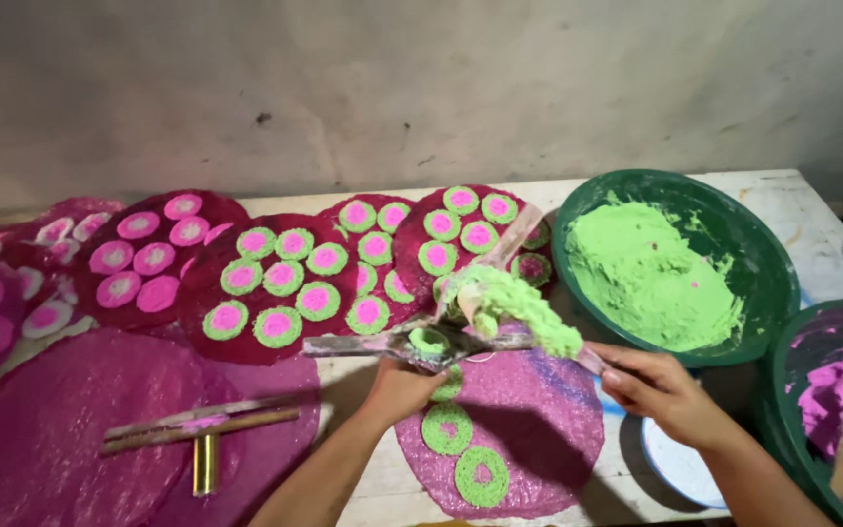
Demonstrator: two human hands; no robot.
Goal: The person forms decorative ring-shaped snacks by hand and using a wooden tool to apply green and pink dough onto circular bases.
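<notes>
Two green rings (pixel 464 451) lay on a magenta disc (pixel 539 420) at lower centre, left hand (pixel 397 390) gripped a wooden ring mould (pixel 421 344), right hand (pixel 661 390) closed on a paddle (pixel 519 307) heaped with green paste, green basin (pixel 773 263) of paste at upper right of the table (pixel 792 200), finished discs (pixel 275 283) beyond at left.

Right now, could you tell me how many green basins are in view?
2: a green basin of green paste at the table's back right, and a green basin of pink paste cut off at the right edge.
</notes>
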